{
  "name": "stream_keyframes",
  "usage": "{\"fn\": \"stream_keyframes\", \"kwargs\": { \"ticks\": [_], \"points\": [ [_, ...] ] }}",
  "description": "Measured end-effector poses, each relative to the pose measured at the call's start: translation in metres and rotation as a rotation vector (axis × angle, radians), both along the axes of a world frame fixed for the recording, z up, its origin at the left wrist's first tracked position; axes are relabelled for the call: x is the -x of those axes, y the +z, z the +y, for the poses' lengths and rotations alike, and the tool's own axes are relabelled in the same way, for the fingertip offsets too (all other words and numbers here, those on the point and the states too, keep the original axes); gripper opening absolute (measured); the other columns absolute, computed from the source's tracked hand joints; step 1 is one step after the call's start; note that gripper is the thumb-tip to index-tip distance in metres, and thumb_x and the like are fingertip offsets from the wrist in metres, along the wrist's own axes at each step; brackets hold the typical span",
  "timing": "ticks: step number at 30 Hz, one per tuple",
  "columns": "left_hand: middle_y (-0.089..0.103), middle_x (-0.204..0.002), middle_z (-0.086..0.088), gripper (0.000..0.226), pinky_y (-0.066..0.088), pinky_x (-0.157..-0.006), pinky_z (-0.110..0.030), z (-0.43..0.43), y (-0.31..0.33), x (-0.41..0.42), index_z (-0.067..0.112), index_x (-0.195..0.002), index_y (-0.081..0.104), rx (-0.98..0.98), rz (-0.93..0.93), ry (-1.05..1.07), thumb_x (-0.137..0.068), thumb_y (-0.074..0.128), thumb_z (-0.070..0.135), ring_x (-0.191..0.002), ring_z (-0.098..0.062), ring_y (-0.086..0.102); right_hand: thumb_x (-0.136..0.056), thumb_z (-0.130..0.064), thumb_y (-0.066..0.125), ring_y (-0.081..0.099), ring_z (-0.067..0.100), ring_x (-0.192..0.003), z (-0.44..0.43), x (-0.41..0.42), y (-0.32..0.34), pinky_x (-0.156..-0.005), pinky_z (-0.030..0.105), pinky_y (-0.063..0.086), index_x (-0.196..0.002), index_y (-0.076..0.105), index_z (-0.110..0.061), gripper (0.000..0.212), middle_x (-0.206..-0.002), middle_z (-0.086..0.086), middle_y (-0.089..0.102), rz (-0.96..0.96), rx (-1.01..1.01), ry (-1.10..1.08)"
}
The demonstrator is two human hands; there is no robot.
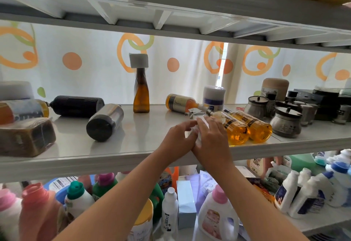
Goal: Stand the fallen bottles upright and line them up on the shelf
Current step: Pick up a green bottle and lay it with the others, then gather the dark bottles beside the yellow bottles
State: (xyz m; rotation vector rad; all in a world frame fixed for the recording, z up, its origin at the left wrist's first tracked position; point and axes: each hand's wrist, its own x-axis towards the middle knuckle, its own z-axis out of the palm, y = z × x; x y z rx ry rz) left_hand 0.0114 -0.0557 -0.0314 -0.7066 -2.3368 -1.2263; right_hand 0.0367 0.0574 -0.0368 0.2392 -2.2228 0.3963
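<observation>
Barely begun: my left hand (pixel 178 138) and right hand (pixel 212 138) clasp a clear bottle (pixel 196 118); one brown bottle (pixel 141 96) stands, most lie flat.

The hands (pixel 178 140) (pixel 210 140) hide most of a clear bottle (pixel 197 116); the left edge crops an orange bottle (pixel 22 110).

Glossy white shelf (pixel 152 136); amber glass bottle (pixel 141 96).

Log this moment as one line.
phase: grasp | left hand and right hand: hold lying clear plastic bottle | place: white shelf front edge | already upright: tall amber white-capped bottle
</observation>
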Motion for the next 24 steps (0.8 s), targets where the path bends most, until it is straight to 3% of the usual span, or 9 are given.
{"fn": "stream_keyframes", "kwargs": {
  "ticks": [6, 10, 15, 17, 21, 24],
  "points": [
    [0.067, -0.112, 0.003, 0.026, 0.051, -0.082, -0.024, -0.038, 0.004, -0.009, 0.022, -0.115, 0.063, 0.062, 0.175, 0.174, -0.092, 0.051, 0.024, -0.091, -0.008, 0.060, -0.077, -0.029, 0.066, 0.058, 0.032, -0.108, -0.026, 0.004, -0.004, -0.093, 0.042, 0.044, -0.117, 0.060, -0.003, 0.048, -0.113, 0.015, 0.065, 0.019, 0.027, 0.130],
    [0.067, -0.107, 0.004, 0.021, 0.044, -0.075, -0.016, -0.067, 0.009, -0.015, 0.020, -0.109, 0.064, 0.074, 0.258, 0.312, -0.091, 0.053, 0.022, -0.083, -0.005, 0.056, -0.079, -0.035, 0.062, 0.061, 0.029, -0.102, -0.055, 0.005, -0.002, -0.088, 0.042, 0.047, -0.119, 0.060, -0.008, 0.048, -0.109, 0.010, 0.067, -0.014, 0.102, 0.253],
    [0.068, -0.100, 0.003, 0.016, 0.045, -0.082, -0.022, -0.114, 0.012, -0.020, 0.019, -0.097, 0.067, -0.026, 0.445, 0.479, -0.088, 0.054, 0.021, -0.085, -0.004, 0.052, -0.084, -0.033, 0.064, 0.052, 0.027, -0.115, -0.097, 0.004, -0.002, -0.094, 0.030, 0.037, -0.135, 0.045, -0.013, 0.058, -0.126, 0.009, 0.058, -0.185, 0.142, 0.411],
    [0.068, -0.098, 0.003, 0.014, 0.043, -0.087, -0.022, -0.133, 0.016, -0.021, 0.016, -0.093, 0.067, -0.077, 0.523, 0.532, -0.085, 0.055, 0.019, -0.087, -0.003, 0.051, -0.084, -0.033, 0.064, 0.052, 0.023, -0.114, -0.115, 0.001, -0.003, -0.093, 0.029, 0.041, -0.138, 0.038, -0.018, 0.062, -0.129, 0.008, 0.056, -0.257, 0.173, 0.486],
    [0.059, -0.113, 0.007, 0.025, 0.036, -0.096, -0.023, -0.173, 0.022, -0.019, 0.023, -0.104, 0.061, -0.160, 0.337, 0.568, -0.082, 0.055, 0.033, -0.107, -0.007, 0.046, -0.083, -0.035, 0.066, 0.057, 0.017, -0.105, -0.145, -0.001, 0.004, -0.083, 0.022, 0.046, -0.141, 0.030, -0.024, 0.069, -0.128, 0.006, 0.057, -0.357, 0.214, 0.576],
    [0.046, -0.131, 0.004, 0.037, 0.036, -0.106, -0.040, -0.197, 0.021, -0.012, 0.035, -0.115, 0.052, -0.179, 0.098, 0.558, -0.079, 0.054, 0.043, -0.122, -0.016, 0.041, -0.082, -0.036, 0.068, 0.056, 0.016, -0.104, -0.162, 0.003, 0.015, -0.082, 0.021, 0.045, -0.143, 0.024, -0.028, 0.076, -0.129, 0.007, 0.055, -0.436, 0.255, 0.621]
  ]
}}
